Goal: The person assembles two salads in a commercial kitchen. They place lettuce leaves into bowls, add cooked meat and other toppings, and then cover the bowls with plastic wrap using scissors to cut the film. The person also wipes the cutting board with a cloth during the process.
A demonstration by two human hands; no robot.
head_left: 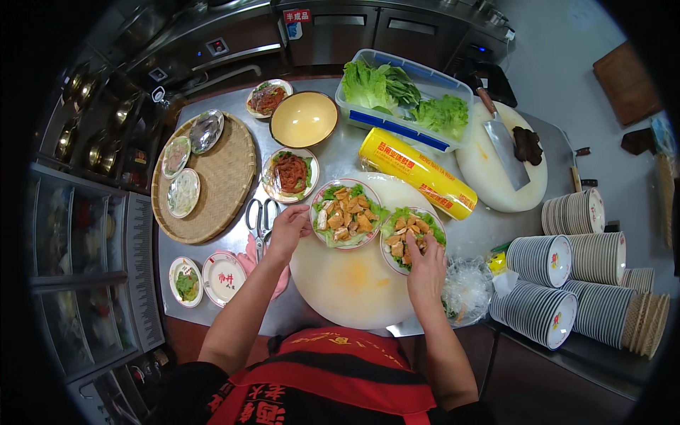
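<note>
Two plates of golden-brown fried chunks on lettuce sit side by side on a round cutting board. My left hand has its fingers closed at the left rim of the left plate. Its chunks are heaped in the middle, some with white sides. Over the right plate, my right hand reaches down with bent fingertips among the chunks. The fingers partly hide what they pinch. Lettuce sticks out around both heaps.
Scissors and a pink cloth lie left of the board. Behind stand a yellow bowl, a yellow film roll and a lettuce tub. A cleaver rests on another board. Stacked plates line the right.
</note>
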